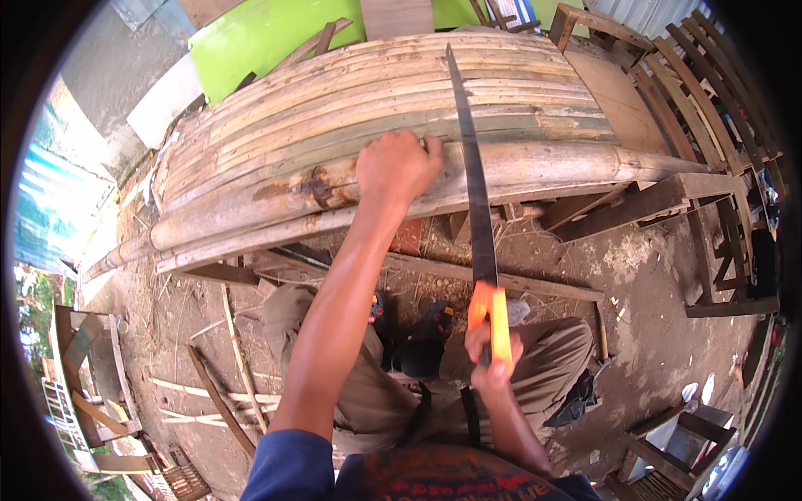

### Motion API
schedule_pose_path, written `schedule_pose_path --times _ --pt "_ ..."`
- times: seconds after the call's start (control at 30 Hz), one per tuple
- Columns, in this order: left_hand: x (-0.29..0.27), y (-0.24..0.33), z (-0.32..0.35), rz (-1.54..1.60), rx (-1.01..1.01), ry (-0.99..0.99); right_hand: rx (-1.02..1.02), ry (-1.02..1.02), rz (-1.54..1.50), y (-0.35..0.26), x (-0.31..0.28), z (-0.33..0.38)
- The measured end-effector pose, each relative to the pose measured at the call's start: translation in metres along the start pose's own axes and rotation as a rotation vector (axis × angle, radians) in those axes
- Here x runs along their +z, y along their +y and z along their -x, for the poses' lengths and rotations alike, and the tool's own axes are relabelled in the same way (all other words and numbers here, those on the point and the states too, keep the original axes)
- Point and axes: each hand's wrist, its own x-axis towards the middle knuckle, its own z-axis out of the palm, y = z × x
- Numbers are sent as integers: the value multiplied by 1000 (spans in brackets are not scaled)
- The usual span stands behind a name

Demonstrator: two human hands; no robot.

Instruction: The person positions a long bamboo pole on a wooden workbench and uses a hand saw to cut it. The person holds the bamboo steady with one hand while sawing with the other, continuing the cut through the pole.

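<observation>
A thick bamboo pole (551, 165) lies along the near edge of a bench topped with bamboo slats (334, 100). My left hand (396, 167) is closed over the pole near its middle, knuckles up; its fingertips are hidden. In my right hand (493, 359), low in front of my body, is the orange handle of a handsaw (479, 209). The saw's long dark blade points away from me and crosses over the pole just right of my left hand. Whether its teeth touch the bamboo, I cannot tell. Dark brown stains mark the pole left of my hand.
My bent knees (543, 359) are under and before the bench. Wooden frames (643, 204) stand at the right, and a small wooden stool-like frame (681, 447) is at the lower right. Thin sticks (238, 346) lie on the dirt floor at the left. A green panel (251, 50) stands behind.
</observation>
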Motion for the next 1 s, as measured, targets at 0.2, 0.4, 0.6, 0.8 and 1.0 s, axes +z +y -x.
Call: schedule_pose_path --times 0.2,0.4,0.6,0.8,1.0 --pt "-5 7 5 0 -41 21 -87 -3 117 -14 -16 47" --pt "1 5 0 -14 -24 105 42 33 145 -39 29 -61" --pt "4 3 13 23 41 132 -50 -38 198 -34 -1 27" --pt "8 4 12 10 -5 189 91 -21 136 -58 -5 5" --pt "10 2 11 -24 15 198 125 54 170 -80 33 -84"
